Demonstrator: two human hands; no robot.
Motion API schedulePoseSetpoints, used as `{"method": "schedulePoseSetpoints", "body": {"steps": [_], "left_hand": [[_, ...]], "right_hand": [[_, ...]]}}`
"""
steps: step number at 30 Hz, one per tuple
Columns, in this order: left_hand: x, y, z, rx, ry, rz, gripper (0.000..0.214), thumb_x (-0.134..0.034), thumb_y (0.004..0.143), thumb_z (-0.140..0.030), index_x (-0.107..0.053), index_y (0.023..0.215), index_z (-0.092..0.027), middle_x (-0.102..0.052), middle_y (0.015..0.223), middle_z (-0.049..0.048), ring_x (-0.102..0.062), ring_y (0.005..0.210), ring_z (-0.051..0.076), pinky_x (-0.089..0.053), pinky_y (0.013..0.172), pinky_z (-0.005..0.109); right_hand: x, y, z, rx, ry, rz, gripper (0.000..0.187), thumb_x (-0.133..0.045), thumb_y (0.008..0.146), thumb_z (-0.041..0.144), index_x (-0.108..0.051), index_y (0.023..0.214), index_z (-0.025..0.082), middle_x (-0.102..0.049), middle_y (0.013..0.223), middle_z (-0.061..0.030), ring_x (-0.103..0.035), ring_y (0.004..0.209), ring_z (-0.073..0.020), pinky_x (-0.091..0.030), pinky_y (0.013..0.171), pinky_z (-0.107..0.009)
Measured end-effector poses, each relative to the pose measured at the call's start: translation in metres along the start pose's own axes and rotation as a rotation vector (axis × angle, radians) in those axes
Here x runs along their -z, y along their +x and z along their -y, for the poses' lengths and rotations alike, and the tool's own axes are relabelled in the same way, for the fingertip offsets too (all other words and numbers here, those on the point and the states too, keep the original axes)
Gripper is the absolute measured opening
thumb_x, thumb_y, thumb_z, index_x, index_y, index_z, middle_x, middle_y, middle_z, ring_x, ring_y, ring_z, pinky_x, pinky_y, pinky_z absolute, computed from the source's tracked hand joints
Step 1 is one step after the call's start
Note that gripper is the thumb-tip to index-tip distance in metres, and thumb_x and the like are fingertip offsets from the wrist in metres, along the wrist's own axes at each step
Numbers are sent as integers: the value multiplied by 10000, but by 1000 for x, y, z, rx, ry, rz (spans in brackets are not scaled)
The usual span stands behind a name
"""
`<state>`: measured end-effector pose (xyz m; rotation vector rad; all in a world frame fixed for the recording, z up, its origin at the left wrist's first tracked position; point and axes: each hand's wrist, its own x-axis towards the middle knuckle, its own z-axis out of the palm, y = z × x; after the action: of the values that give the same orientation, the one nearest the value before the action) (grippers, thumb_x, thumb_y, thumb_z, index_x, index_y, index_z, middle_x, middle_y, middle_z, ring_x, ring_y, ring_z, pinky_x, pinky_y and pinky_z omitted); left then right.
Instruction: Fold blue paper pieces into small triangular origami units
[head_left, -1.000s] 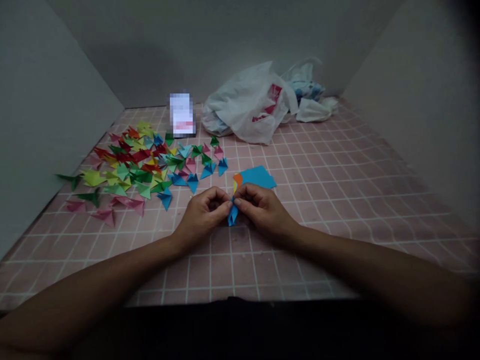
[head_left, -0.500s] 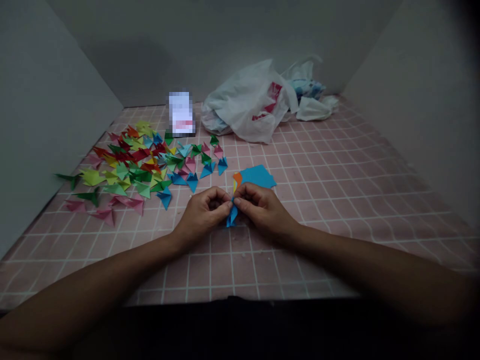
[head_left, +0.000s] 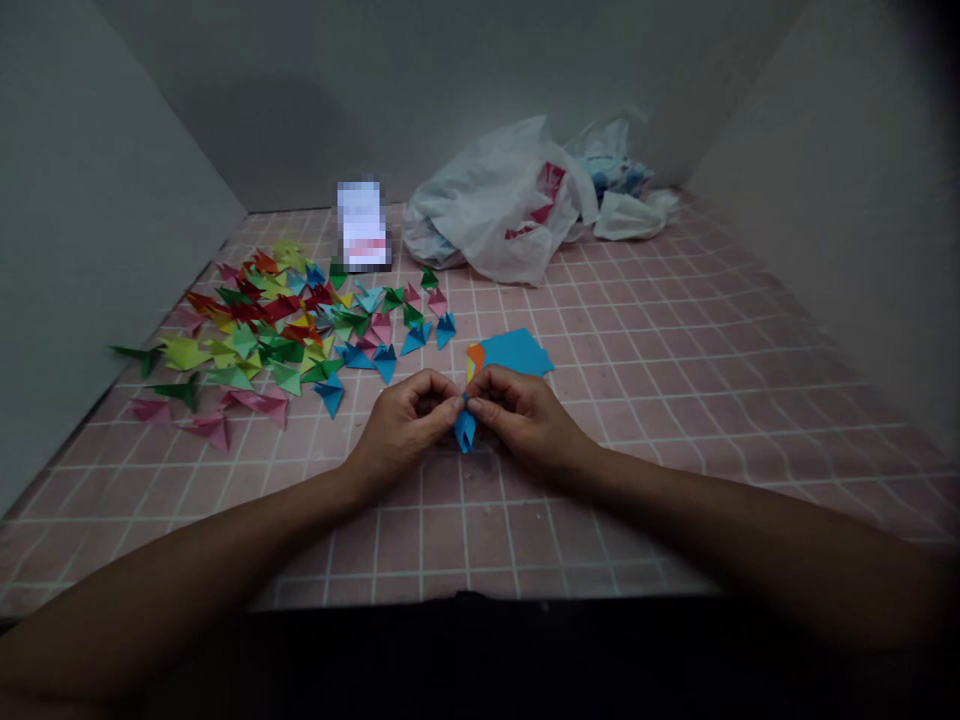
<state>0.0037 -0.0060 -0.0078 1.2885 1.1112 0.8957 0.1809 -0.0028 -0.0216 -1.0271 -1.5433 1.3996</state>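
Both my hands meet over the pink tiled surface (head_left: 675, 400). My left hand (head_left: 405, 415) and my right hand (head_left: 517, 410) pinch a small blue folded paper piece (head_left: 464, 428) between their fingertips, its point hanging down. Just behind my right hand lies a small stack of flat paper sheets (head_left: 514, 352), blue on top with orange and yellow edges showing. To the left spreads a heap of several folded paper triangles (head_left: 277, 325) in green, red, yellow, pink and blue.
A white plastic bag (head_left: 495, 205) and crumpled packaging (head_left: 622, 190) lie at the back. A small blurred card (head_left: 362, 225) stands at the back wall. Grey walls close in the left, back and right sides. A dark edge runs along the front.
The blue piece has turned slightly between my fingertips, its point shifting a little. My hands stay in the same place.
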Motion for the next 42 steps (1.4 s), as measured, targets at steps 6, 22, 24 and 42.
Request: {"method": "schedulePoseSetpoints", "body": {"steps": [6, 22, 24, 42], "left_hand": [[0, 1, 3, 2, -39, -5, 203, -752, 767, -324, -634, 839, -175, -651, 703, -14, -616, 586, 108, -526, 532, 209], [0, 0, -4, 37, -56, 12, 185, -742, 724, -277, -629, 810, -159, -615, 662, -32, -571, 543, 86, -490, 521, 204], [0, -1, -4, 37, -56, 3, 180, -736, 727, -275, -621, 801, -159, -603, 641, -41, -564, 528, 82, -477, 510, 196], [1, 1, -1, 17, -33, 39, 216, -714, 820, -342, -620, 772, -153, -602, 637, -36, -574, 530, 76, -496, 517, 187]], "right_hand": [[1, 0, -1, -6, 18, 8, 117, -622, 867, 289, -578, 803, 202, -537, 739, 11, -478, 679, -137, -381, 619, -283], [6, 3, 3, 28, -71, 137, 177, -580, 882, 288, -543, 734, 198, -511, 689, 17, -441, 649, -132, -347, 623, -287], [6, 4, 3, 26, -64, 138, 170, -581, 876, 297, -552, 745, 193, -527, 703, 13, -457, 660, -133, -357, 625, -284], [2, 3, -3, 52, -169, 62, 190, -566, 875, 326, -549, 741, 192, -534, 690, 13, -468, 652, -127, -362, 607, -284]]}}
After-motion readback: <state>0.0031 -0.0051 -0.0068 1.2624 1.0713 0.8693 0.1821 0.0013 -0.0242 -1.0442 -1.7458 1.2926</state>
